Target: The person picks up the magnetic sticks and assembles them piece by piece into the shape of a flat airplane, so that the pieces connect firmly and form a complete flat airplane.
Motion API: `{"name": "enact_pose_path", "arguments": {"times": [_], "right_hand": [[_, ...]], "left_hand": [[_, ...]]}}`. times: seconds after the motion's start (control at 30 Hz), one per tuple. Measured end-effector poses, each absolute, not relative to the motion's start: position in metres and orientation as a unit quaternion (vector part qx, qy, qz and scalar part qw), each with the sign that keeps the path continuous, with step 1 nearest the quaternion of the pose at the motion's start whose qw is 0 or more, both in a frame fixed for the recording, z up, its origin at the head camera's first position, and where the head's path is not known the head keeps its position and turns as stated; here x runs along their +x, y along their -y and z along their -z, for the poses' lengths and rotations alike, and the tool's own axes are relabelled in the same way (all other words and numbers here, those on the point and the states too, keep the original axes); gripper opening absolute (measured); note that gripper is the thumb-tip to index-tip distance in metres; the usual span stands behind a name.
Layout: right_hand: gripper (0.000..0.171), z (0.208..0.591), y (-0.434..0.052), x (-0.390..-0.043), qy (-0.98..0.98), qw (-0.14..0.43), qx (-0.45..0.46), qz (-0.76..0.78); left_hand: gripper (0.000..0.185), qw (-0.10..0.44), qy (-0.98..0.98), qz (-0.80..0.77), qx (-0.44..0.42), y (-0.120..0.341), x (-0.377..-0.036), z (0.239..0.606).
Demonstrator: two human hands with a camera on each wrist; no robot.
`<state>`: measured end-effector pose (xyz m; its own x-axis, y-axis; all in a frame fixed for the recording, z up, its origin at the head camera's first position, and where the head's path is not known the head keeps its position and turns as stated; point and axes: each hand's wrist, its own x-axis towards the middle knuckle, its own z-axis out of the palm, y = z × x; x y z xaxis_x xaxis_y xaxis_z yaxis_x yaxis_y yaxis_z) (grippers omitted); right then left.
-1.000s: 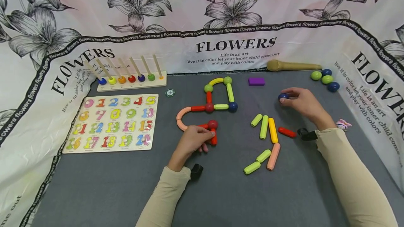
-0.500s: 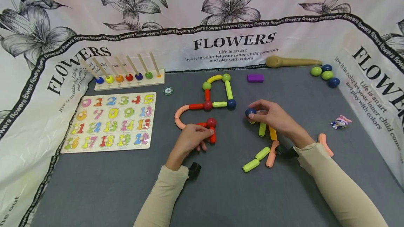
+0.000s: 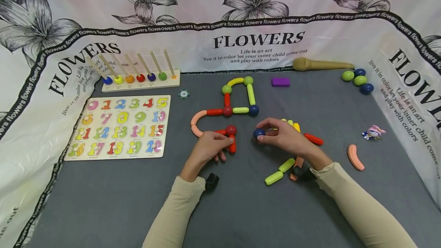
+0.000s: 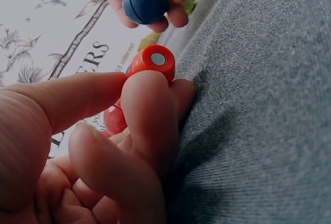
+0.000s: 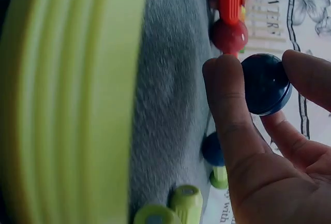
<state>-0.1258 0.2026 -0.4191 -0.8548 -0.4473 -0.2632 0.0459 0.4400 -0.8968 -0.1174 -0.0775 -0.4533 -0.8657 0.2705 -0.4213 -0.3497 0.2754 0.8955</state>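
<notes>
A chain of coloured magnetic rods and balls point(image 3: 237, 100) lies on the grey mat. At its near end my left hand point(image 3: 210, 147) pinches a short red rod point(image 3: 232, 144) point(image 4: 151, 62) that hangs from a red ball point(image 3: 231, 129) point(image 5: 228, 35). My right hand point(image 3: 286, 137) pinches a dark blue ball point(image 3: 258, 133) point(image 4: 145, 2) point(image 5: 266, 83) a little right of that red rod, apart from it. Loose green, yellow, red and peach rods point(image 3: 281, 168) lie under and behind my right wrist.
A number puzzle board point(image 3: 121, 127) and a peg stand with beads point(image 3: 138, 77) sit at the left. A purple block point(image 3: 280, 82), a wooden mallet point(image 3: 320, 64), several green and blue balls point(image 3: 358, 79), a small pink figure point(image 3: 373, 132) and a peach curved rod point(image 3: 355, 157) lie at the right.
My right hand has carried the dark blue ball leftwards from the right side of the mat to just beside the red rod. My left hand has kept its hold.
</notes>
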Motion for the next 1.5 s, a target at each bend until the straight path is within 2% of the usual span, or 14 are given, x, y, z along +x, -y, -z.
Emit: {"name": "enact_pose_path", "arguments": {"times": [0.57,1.07,1.5], "right_hand": [[0.029,0.431,-0.172,-0.111,-0.805,0.254,-0.201,0.497],[0.032,0.436,-0.144,-0.101,-0.801,0.284,-0.195,0.489],[0.023,0.433,-0.151,-0.103,-0.789,0.297,-0.197,0.501]], "left_hand": [[0.025,0.256,-0.755,-0.603,-0.017,0.078,-0.118,0.452],[0.023,0.226,-0.758,-0.611,-0.018,0.074,-0.115,0.454],[0.021,0.226,-0.760,-0.609,-0.012,0.074,-0.114,0.453]]}}
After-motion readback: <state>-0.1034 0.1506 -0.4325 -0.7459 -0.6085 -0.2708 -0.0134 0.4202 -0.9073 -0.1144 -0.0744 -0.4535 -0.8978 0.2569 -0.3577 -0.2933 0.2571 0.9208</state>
